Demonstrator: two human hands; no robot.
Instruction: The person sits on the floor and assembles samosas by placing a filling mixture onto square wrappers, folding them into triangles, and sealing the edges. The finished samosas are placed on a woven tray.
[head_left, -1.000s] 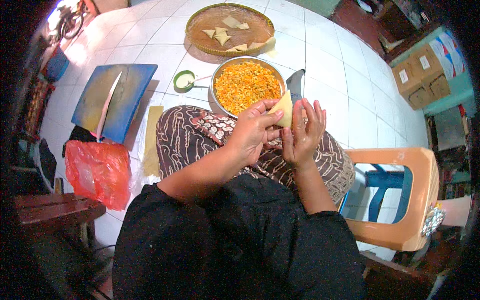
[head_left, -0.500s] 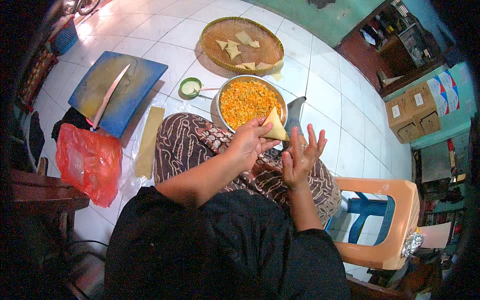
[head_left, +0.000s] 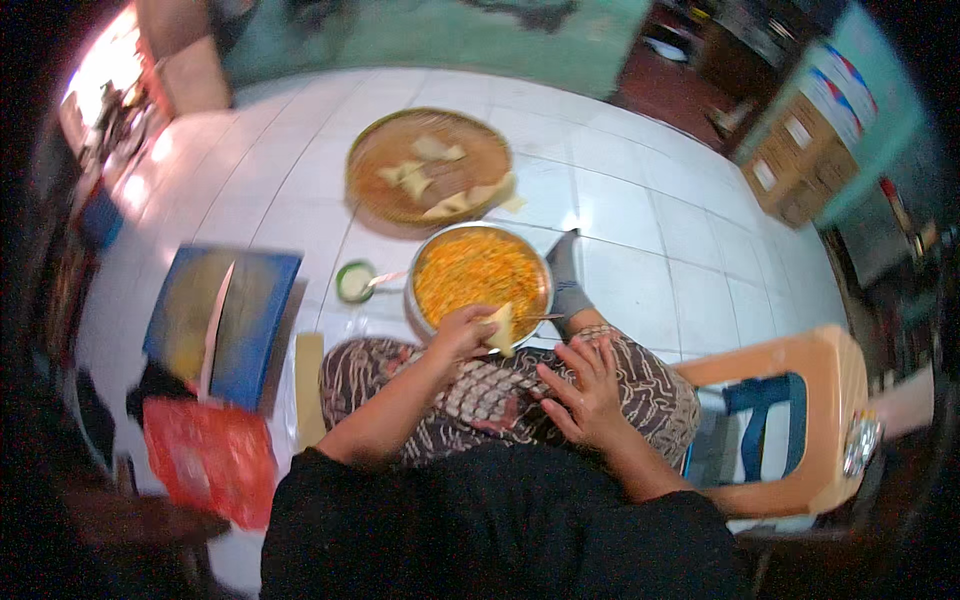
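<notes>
We take the metal bowl of orange filling as our landmark; it stands on the white tiled floor directly ahead of our knees. Our left hand is at the bowl's near rim, fingers closed narrowly around a pale folded pastry triangle, which sits tilted with one corner up, just over the rim on our side. Our right hand lies nearer to us than the bowl and to its right, resting on the patterned brown cloth over our lap; its fingers are spread wide and hold nothing. A spoon handle shows at the bowl's near right edge, just beside the pastry; we cannot tell whether it touches the pastry. Beyond the bowl, touching or nearly touching its far rim, lies a round woven tray bearing several pale folded pastries. Just left of the bowl stands a small green cup with a white content. Farther left lies a blue board with a long knife on it, and nearer to us than the board a red plastic bag. To the bowl's right and nearer to us stands an orange plastic chair.
</notes>
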